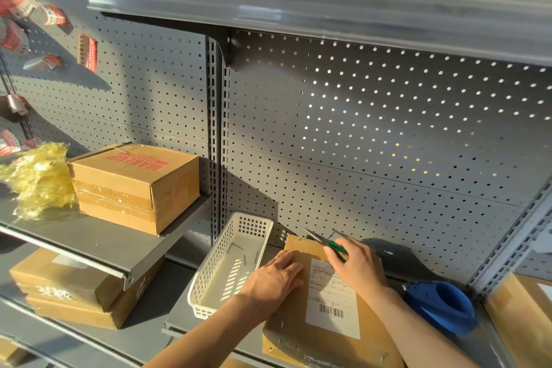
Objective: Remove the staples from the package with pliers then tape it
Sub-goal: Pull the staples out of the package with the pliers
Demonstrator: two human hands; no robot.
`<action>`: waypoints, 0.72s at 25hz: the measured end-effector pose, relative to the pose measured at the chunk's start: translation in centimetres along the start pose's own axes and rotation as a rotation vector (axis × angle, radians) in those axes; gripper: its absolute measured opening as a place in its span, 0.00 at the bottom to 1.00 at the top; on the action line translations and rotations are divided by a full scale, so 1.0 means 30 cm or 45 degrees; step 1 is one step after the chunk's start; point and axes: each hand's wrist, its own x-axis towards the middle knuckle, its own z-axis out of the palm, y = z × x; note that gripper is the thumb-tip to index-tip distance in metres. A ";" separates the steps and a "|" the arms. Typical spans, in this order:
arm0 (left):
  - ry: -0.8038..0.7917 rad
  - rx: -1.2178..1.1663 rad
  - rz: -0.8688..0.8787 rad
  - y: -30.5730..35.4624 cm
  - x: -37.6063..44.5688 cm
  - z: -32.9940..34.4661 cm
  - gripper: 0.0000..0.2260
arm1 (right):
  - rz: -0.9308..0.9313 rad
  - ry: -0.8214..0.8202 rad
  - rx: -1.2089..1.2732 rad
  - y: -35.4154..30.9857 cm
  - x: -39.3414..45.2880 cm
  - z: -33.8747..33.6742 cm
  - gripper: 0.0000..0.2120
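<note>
Package (301, 320): flat, light, stiff cardboard; left hand (273, 278) presses it flat-fingered, right hand (357, 263) grips pliers (324, 242) at far-corner staple.

Left hand (273, 276) lies flat, fingers straight, palm down; right hand (357, 267) curls around pliers (324, 241), both forearms reaching forward.

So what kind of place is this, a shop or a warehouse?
Probably a stockroom or parcel-packing area. Grey metal shelving with a pegboard back holds cardboard boxes, and a package with a barcoded shipping label lies beside a blue tape dispenser.
</note>
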 end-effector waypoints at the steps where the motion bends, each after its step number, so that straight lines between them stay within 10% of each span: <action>1: 0.009 0.008 0.002 0.002 -0.003 -0.001 0.19 | 0.006 -0.022 0.004 0.001 -0.001 -0.001 0.33; 18: 0.144 -0.010 0.112 -0.018 -0.068 0.018 0.13 | 0.192 -0.126 0.271 -0.013 0.036 -0.047 0.18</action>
